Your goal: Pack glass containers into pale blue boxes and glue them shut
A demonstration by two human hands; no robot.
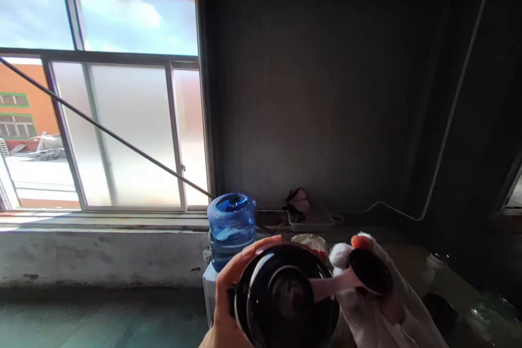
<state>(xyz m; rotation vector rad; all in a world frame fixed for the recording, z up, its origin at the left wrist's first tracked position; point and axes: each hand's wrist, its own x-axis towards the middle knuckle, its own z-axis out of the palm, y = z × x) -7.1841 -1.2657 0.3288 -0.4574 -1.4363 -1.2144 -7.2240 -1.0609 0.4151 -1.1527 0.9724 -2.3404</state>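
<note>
A glossy black round pot (285, 293) is held up close before me, its circular face towards the camera. My left hand (228, 293) wraps around its left side, thumb and fingers pressed to the rim. From the pot's right side a pale pinkish stem (336, 283), perhaps a side handle, runs to a black flared oval end (371, 272). My right hand (361, 242) is closed about that end with a white cloth (362, 315) bunched in it. The cloth covers most of this hand; one reddish fingertip shows above it.
Behind the pot a blue water bottle (232, 228) stands on a white dispenser (209, 288). Along the dark wall sits a shallow tray (312, 223) with a pinkish item. Glass jars (436, 266) and a dark round object (439, 310) stand on the right-hand table. Windows fill the left.
</note>
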